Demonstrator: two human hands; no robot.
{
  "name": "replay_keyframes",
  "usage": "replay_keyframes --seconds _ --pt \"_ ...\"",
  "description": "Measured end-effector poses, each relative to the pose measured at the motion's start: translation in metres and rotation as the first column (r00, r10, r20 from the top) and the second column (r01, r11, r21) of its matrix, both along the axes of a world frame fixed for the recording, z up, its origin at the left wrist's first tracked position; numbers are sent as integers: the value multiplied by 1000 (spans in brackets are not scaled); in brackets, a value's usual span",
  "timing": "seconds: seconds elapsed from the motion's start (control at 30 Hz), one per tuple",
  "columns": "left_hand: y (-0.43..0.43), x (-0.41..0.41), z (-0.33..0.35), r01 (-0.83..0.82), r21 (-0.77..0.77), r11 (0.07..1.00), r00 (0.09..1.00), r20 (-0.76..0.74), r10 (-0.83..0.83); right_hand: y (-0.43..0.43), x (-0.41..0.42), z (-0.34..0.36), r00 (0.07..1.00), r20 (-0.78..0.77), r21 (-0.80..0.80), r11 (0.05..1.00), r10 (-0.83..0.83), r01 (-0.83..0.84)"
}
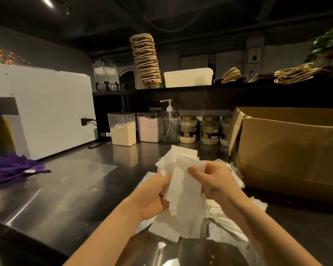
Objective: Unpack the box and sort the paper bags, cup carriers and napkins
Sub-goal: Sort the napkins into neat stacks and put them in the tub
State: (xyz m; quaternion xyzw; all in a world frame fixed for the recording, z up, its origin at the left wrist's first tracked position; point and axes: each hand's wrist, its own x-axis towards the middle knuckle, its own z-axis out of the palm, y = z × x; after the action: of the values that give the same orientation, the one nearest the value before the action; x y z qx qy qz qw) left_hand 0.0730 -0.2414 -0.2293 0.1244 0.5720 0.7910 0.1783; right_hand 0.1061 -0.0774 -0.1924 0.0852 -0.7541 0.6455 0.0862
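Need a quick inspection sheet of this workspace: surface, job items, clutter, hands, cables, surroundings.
Surface: steel counter, shiny, a few white scraps near the front edge.
Job's things: napkins held in a bundle over the counter, more loose beneath; cardboard box at right, flap open; cup carriers stacked on the shelf; paper bags lying on the shelf, at right.
Clutter: purple cloth at left; powder containers, pump bottle, jars at the back.
Grippers: left hand and right hand both grip the napkins.
Cables: black cable plugged into the white machine, trailing on the counter.
Surroundings: white tub on the shelf; plant top right; dim room.
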Motion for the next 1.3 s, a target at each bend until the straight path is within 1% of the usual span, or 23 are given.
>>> replay_keyframes --seconds 0.07,0.13,0.17,0.2,0.27,0.33,0.37,0.4,0.43,0.47,0.5,0.53,0.6,0.67,0.77,0.87,0.93,1.13,1.23,1.3 --pt "3 2 3 12 38 999 999 37 -13 0 -3 -6 993 -106 93 993 -61 71" --pt "3 2 4 55 105 993 994 91 -65 -1 -4 -9 973 -199 178 972 -119 155" --pt "3 3 5 73 110 991 992 92 -84 -2 -4 -10 962 -232 206 959 -143 193" --pt "4 2 4 82 88 993 994 71 -88 -3 -4 -11 955 -254 225 951 -155 214" --pt "3 0 -1 55 -30 998 998 -28 -56 -5 -4 -12 946 -297 254 945 -127 207" --pt "2 1 -2 14 -108 994 996 -83 -23 -5 -3 -11 926 -364 236 952 -99 194" --pt "2 0 -3 -6 -119 993 997 -78 -3 -3 -3 -8 912 -392 182 962 -118 203" --pt "1 -1 -3 -15 -117 993 997 -73 6 1 -4 -5 904 -396 91 973 -161 213" --pt "0 -1 -3 -8 -114 993 997 -72 0 4 -5 -1 907 -364 -23 975 -214 221" --pt "-1 -1 -3 17 -120 993 997 -77 -26 8 -6 2 919 -300 -129 966 -255 226" --pt "-2 -1 -3 42 -129 991 995 -82 -53 13 -8 4 942 -209 -195 955 -263 223" --pt "-3 -1 -4 70 -134 989 993 -83 -81 17 -10 5 968 -107 -215 955 -229 202" --pt "-4 0 -3 120 -130 984 988 -77 -131 18 -9 6 996 64 -195 978 -59 71" --pt "-3 4 -1 145 -147 979 985 -76 -157 15 -7 5 984 159 -170 984 80 -52" --pt "-4 6 1 121 -160 980 990 -59 -132 11 -3 9 975 151 -103 983 165 -150" --pt "-4 8 3 142 -172 975 986 -58 -154 16 -1 11 967 127 -137 970 220 -203" --pt "-3 9 3 161 -192 968 984 -46 -173 19 -1 10 965 121 -122 968 234 -219" --pt "-3 8 4 222 -202 954 972 -31 -233 17 -4 9 972 172 -43 987 160 -155" --pt "-3 7 4 231 -221 948 970 -30 -243 16 -3 8 977 156 -67 989 144 -135" --pt "-3 8 5 222 -242 945 970 -41 -239 16 -1 9 980 143 -116 986 139 -123"
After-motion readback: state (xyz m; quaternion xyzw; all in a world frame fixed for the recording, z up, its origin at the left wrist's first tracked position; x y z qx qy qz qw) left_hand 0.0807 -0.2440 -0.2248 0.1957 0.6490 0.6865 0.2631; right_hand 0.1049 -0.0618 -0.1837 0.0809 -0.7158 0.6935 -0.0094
